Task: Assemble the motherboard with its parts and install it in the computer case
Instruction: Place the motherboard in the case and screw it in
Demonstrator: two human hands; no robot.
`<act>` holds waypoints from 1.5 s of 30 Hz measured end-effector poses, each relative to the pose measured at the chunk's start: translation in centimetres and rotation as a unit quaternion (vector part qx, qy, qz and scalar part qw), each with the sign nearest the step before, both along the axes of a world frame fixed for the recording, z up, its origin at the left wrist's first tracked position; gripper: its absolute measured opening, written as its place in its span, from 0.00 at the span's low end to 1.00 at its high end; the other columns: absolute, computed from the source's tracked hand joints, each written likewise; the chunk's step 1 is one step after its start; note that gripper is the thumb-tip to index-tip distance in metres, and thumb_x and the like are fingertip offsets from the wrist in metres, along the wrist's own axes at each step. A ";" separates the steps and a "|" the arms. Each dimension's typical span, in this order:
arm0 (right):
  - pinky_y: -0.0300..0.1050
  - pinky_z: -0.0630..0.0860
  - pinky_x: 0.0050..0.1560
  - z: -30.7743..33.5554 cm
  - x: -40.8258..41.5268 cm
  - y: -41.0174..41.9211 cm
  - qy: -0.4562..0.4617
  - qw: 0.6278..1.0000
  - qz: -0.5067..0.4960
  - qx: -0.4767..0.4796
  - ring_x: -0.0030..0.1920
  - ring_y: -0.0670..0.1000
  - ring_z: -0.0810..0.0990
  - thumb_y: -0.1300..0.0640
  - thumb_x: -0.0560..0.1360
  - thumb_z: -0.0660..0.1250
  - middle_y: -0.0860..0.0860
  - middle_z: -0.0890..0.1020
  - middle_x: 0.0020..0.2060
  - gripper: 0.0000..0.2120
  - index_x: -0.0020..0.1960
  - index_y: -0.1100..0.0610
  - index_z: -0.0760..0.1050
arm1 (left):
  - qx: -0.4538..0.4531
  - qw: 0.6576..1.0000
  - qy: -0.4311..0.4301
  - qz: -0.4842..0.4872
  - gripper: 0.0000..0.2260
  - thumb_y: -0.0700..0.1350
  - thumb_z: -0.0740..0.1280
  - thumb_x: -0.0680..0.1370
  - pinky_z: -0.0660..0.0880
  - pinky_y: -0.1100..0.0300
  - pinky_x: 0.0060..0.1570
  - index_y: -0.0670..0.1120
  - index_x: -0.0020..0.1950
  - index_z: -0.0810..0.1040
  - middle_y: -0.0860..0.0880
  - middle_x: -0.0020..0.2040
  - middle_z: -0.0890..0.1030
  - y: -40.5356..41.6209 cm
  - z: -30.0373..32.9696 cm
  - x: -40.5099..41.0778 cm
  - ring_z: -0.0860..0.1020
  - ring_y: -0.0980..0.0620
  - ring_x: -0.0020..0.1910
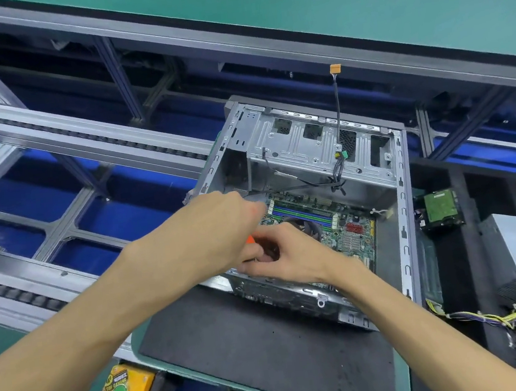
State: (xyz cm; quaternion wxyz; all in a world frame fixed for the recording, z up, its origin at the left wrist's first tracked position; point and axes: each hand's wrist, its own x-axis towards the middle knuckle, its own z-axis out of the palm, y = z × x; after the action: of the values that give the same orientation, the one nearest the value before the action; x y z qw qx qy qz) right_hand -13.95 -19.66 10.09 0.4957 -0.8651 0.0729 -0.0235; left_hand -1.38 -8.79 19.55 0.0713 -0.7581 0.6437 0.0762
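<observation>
Screwdriving looks to be the step in hand: the motherboard (327, 226) already lies flat on the floor of the open computer case (401, 211), and both hands meet over its near left corner, so fastening it down is the likely job. The left hand (219, 235) reaches in from the left with its fingers curled round what seems to be a screwdriver (249, 239), of which only an orange bit of handle shows between the hands. The right hand (284, 256) comes in from the near side, fingers bent toward the same spot, probably steadying the tip or a screw, though what it pinches is hidden. To do this well, the tool should stand straight over the hole, the screw should catch its thread with light turns before any force goes on, and the tip must not slip onto the green board. The board sits directly under and just beyond both hands, its far right part bare and well clear of them. A loose cable with an orange plug (335, 68) stands up from the far wall of the case, away from the work.
</observation>
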 end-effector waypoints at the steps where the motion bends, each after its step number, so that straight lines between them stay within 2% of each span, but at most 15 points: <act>1: 0.39 0.65 0.33 0.0 -0.1 0.1 -0.001 1.000 -0.007 0.005 0.30 0.45 0.65 0.42 0.73 0.72 0.53 0.70 0.29 0.09 0.40 0.38 0.72 | 0.007 1.000 0.017 -0.016 0.15 0.54 0.67 0.75 0.65 0.54 0.36 0.53 0.40 0.61 0.52 0.38 0.73 0.1 0.1 0.0 0.74 0.47 0.40; 7: 0.46 0.64 0.34 0.1 0.0 0.3 -0.013 0.999 -0.014 0.036 0.32 0.48 0.64 0.48 0.76 0.74 0.59 0.69 0.31 0.10 0.43 0.43 0.72 | 0.025 0.998 0.062 0.015 0.10 0.55 0.66 0.77 0.76 0.50 0.49 0.53 0.50 0.69 0.53 0.46 0.76 0.5 0.5 0.2 0.76 0.47 0.45; 12: 0.45 0.68 0.37 0.5 0.1 0.2 -0.022 0.998 -0.030 0.059 0.32 0.47 0.66 0.48 0.75 0.75 0.59 0.70 0.30 0.11 0.49 0.35 0.75 | -0.005 0.998 -0.013 0.062 0.21 0.60 0.61 0.80 0.66 0.55 0.36 0.50 0.36 0.59 0.52 0.33 0.64 -0.3 -0.1 -0.4 0.71 0.44 0.37; 16: 0.46 0.70 0.36 0.4 0.3 0.2 -0.004 0.997 -0.004 0.074 0.32 0.50 0.67 0.54 0.74 0.76 0.52 0.75 0.31 0.07 0.45 0.42 0.81 | -0.034 0.995 -0.089 0.037 0.23 0.67 0.56 0.78 0.56 0.56 0.28 0.50 0.37 0.62 0.52 0.32 0.65 0.2 -0.2 -1.2 0.68 0.46 0.33; 18: 0.39 0.67 0.34 0.2 0.2 -0.1 0.002 0.997 -0.016 0.081 0.32 0.45 0.66 0.59 0.73 0.76 0.48 0.72 0.30 0.17 0.39 0.36 0.78 | -0.017 1.000 -0.015 0.002 0.16 0.64 0.60 0.77 0.63 0.55 0.33 0.52 0.48 0.68 0.53 0.40 0.70 0.5 -0.1 -1.2 0.73 0.48 0.38; 21: 0.36 0.63 0.33 0.1 0.2 -0.1 0.006 0.996 -0.017 0.085 0.30 0.44 0.63 0.55 0.72 0.75 0.53 0.65 0.29 0.12 0.36 0.47 0.72 | 0.056 0.996 0.070 -0.015 0.07 0.50 0.66 0.78 0.73 0.54 0.43 0.51 0.53 0.73 0.54 0.45 0.69 0.5 0.5 -0.6 0.74 0.49 0.42; 24: 0.41 0.66 0.37 0.2 0.2 0.2 -0.001 0.996 -0.006 0.092 0.32 0.46 0.64 0.53 0.72 0.75 0.63 0.67 0.33 0.08 0.46 0.49 0.77 | 0.037 0.999 0.013 0.014 0.10 0.53 0.63 0.80 0.74 0.52 0.40 0.48 0.44 0.69 0.51 0.38 0.70 0.0 0.5 -0.2 0.76 0.44 0.41; 26: 0.44 0.68 0.38 0.3 0.5 0.1 -0.014 0.995 -0.018 0.094 0.33 0.47 0.65 0.52 0.73 0.77 0.63 0.70 0.35 0.11 0.53 0.51 0.80 | 0.028 0.996 -0.075 0.032 0.17 0.58 0.58 0.83 0.64 0.55 0.31 0.48 0.40 0.63 0.51 0.33 0.64 -0.2 0.2 -0.4 0.72 0.45 0.36; 29: 0.53 0.70 0.38 0.2 0.5 -0.2 -0.008 0.996 -0.017 0.086 0.33 0.56 0.66 0.50 0.73 0.77 0.63 0.77 0.36 0.12 0.50 0.56 0.82 | 0.011 0.989 -0.146 0.029 0.21 0.60 0.55 0.83 0.54 0.57 0.28 0.49 0.36 0.59 0.51 0.32 0.62 -0.3 -0.3 -0.9 0.68 0.47 0.34; 31: 0.46 0.66 0.35 0.0 0.3 -0.2 0.003 0.995 -0.016 0.095 0.31 0.48 0.65 0.48 0.70 0.78 0.52 0.72 0.29 0.12 0.44 0.54 0.79 | 0.014 0.997 -0.075 0.011 0.18 0.60 0.58 0.81 0.58 0.56 0.30 0.50 0.38 0.60 0.54 0.34 0.64 -0.2 -0.3 -0.6 0.69 0.47 0.35; 34: 0.41 0.63 0.32 -0.3 0.2 -0.2 0.028 0.996 -0.033 0.079 0.30 0.45 0.64 0.41 0.64 0.75 0.47 0.68 0.27 0.18 0.35 0.52 0.71 | 0.028 0.997 0.057 -0.052 0.10 0.56 0.65 0.76 0.61 0.57 0.33 0.55 0.47 0.65 0.56 0.42 0.67 0.5 0.6 -0.4 0.73 0.51 0.39; 38: 0.44 0.62 0.32 -0.4 0.3 -0.4 0.034 0.997 -0.002 0.074 0.31 0.45 0.64 0.44 0.68 0.77 0.46 0.69 0.28 0.13 0.37 0.48 0.76 | 0.025 0.999 -0.021 0.011 0.17 0.65 0.59 0.76 0.64 0.55 0.34 0.52 0.49 0.69 0.53 0.36 0.69 0.2 0.7 -1.0 0.74 0.48 0.39; 41: 0.44 0.65 0.34 -0.7 0.5 -0.3 0.030 0.997 -0.014 0.073 0.32 0.44 0.67 0.46 0.68 0.79 0.49 0.71 0.28 0.18 0.39 0.58 0.75 | 0.060 0.997 0.045 -0.010 0.07 0.54 0.66 0.78 0.64 0.56 0.37 0.53 0.47 0.70 0.54 0.40 0.69 0.1 0.7 -0.6 0.72 0.50 0.38; 43: 0.39 0.66 0.34 -0.6 0.6 -0.3 0.029 0.997 -0.019 0.071 0.31 0.42 0.66 0.44 0.67 0.77 0.44 0.70 0.27 0.15 0.37 0.53 0.76 | 0.063 0.994 0.083 -0.027 0.08 0.52 0.67 0.77 0.65 0.57 0.37 0.54 0.53 0.72 0.55 0.45 0.70 0.5 0.9 -0.5 0.72 0.52 0.39; 45: 0.38 0.63 0.32 -0.4 0.6 -0.4 0.031 0.997 -0.003 0.073 0.30 0.42 0.64 0.45 0.69 0.76 0.42 0.68 0.27 0.09 0.37 0.44 0.76 | 0.037 0.998 0.042 0.002 0.14 0.61 0.65 0.77 0.64 0.55 0.36 0.52 0.54 0.69 0.53 0.42 0.72 0.6 0.8 -0.8 0.74 0.49 0.40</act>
State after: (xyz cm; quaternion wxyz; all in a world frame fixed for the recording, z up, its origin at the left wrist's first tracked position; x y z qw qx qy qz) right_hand -13.33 -20.06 9.67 0.5551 -0.8266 0.0922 0.0079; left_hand -2.19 -8.17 20.34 0.0721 -0.7523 0.6416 0.1314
